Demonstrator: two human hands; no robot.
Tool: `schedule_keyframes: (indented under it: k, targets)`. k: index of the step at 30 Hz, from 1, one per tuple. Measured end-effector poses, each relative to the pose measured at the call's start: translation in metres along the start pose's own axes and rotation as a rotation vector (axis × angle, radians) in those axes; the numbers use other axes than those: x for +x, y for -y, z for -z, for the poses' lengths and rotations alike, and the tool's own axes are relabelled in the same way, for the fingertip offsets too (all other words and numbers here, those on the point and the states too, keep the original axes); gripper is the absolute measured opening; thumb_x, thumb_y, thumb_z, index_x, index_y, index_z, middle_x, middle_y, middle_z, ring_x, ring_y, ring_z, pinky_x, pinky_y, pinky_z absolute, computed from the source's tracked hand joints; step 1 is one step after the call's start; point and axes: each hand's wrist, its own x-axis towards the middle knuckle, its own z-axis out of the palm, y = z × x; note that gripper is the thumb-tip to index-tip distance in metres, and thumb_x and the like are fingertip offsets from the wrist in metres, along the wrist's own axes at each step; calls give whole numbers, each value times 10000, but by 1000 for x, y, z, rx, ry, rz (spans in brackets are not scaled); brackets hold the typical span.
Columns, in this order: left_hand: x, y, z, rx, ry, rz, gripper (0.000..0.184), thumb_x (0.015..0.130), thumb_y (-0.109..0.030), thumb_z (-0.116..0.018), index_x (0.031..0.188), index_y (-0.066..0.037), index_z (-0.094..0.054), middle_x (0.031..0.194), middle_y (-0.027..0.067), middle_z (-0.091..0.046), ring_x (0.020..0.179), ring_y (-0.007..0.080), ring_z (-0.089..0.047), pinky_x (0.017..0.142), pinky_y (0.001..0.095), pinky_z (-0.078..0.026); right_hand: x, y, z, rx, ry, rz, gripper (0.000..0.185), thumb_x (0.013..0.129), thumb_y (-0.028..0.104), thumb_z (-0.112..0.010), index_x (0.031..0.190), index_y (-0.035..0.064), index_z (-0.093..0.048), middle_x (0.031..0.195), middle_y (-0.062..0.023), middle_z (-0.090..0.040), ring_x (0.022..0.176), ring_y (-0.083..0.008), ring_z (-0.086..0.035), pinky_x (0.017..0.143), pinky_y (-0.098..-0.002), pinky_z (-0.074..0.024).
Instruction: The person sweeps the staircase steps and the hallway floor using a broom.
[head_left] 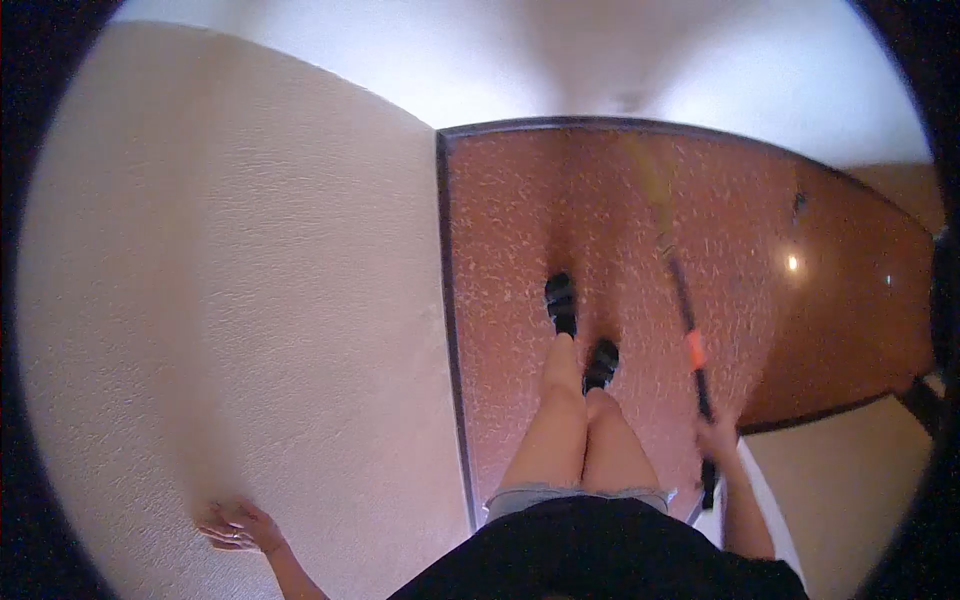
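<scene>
At the lower right, my right hand [716, 440] is wrapped round the black grip of a long thin tool [684, 300]. An orange band sits on its shaft above the hand. The tool's far end is yellowish and blurred, over the reddish floor near the far wall. At the lower left, my left hand [240, 526] is beside the textured cream wall, with a ring on one finger. Its fingers look bent and partly spread, and nothing shows in them.
My feet in black shoes [561, 303] stand on the reddish patterned floor [500, 220]. Dark skirting [450, 300] edges the floor along the walls. A small dark object [799, 203] lies at the upper right. Another cream wall [840, 480] stands at the lower right.
</scene>
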Motion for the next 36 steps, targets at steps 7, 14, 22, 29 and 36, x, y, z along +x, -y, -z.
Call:
schedule_keyframes:
  k: [7, 14, 22, 29, 36]
  targets:
    - [54, -4, 41, -9, 287, 72, 584, 843, -311, -496, 1277, -21, -235, 1257, 247, -320, 1175, 432, -261, 892, 605, -246, 76, 115, -153, -130, 801, -75, 127, 684, 53, -581, 801, 4, -588, 551, -40, -502, 436, -131, -486, 397, -274, -393]
    - [5, 42, 9, 703, 415, -562, 654, 858, -327, -448, 1294, 66, -159, 1322, 286, -177, 1210, 448, -192, 941, 569, -220, 281, 321, -230, -64, 592, 363, 75, 699, 70, -541, 688, -4, -536, 493, -65, -507, 411, -141, -504, 395, -311, -405]
    - [46, 33, -3, 467, 556, -295, 653, 827, -388, -481, 1258, 60, -282, 1312, 268, -236, 1197, 496, -181, 889, 657, -169, 287, 385, -176, 645, 580, -109, 107, 767, 119, -568, 802, 19, -588, 560, -8, -486, 407, -78, -412, 363, -231, -325]
    - [32, 36, -45, 32, 495, 20, 621, 839, -420, -421, 1250, 37, -330, 1297, 263, -274, 1183, 525, -178, 848, 711, -134, 297, 202, 17, 476, -12, -346, 138, 732, 127, -587, 664, 22, -529, 571, -33, -502, 416, -111, -454, 359, -254, -343]
    - [108, -27, 3, -562, 346, 548, 491, 827, -121, -519, 1221, 44, -279, 1177, 205, -391, 1076, 314, -417, 915, 402, -361, 217, 183, 131, 100, -214, -293, 115, 717, 119, -566, 674, 31, -505, 553, -54, -496, 417, -160, -483, 368, -281, -371]
